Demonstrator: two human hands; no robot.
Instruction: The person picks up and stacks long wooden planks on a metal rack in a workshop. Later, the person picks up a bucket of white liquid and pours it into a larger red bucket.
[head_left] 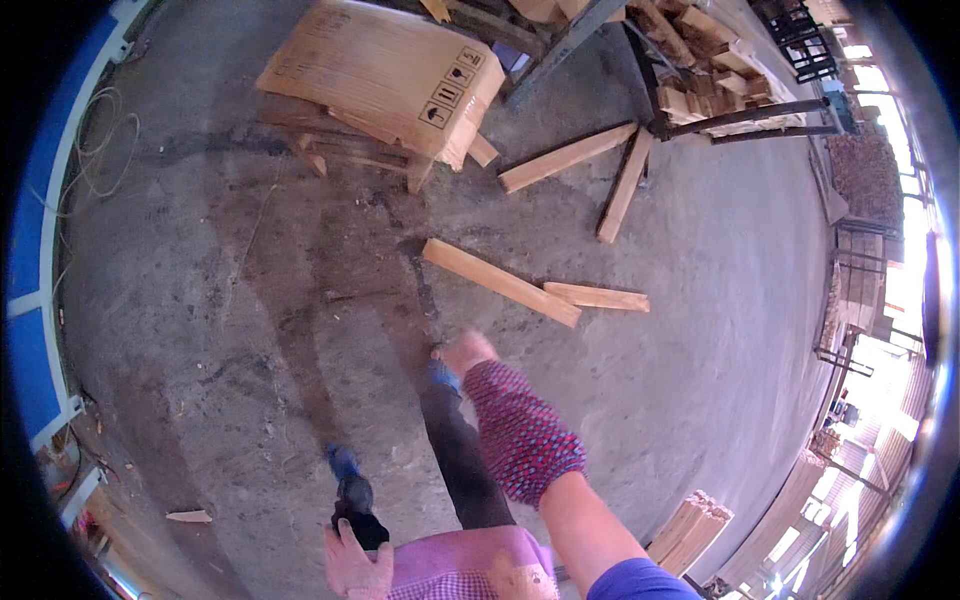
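Observation:
My right hand [467,352] is stretched out ahead over the concrete floor, its fingers smeared by motion. A red and blue patterned sleeve cover [525,430] wraps that forearm. The hand is nearest to a wooden board [500,282] on the floor, with a gap between them. A shorter wooden piece [600,297] touches the board's right end. Low in the view, my left hand [358,565] hangs beside my dark trouser leg, fingers apart and holding nothing that I can see. My purple checked apron [450,560] lies between the two arms.
A flattened cardboard box [375,75] covers a low wooden stand ahead. Two more boards [568,158] lie right of it, near a metal rack [745,118] of wood offcuts. Stacked planks [690,530] stand at lower right. Blue panels [32,370] line the left.

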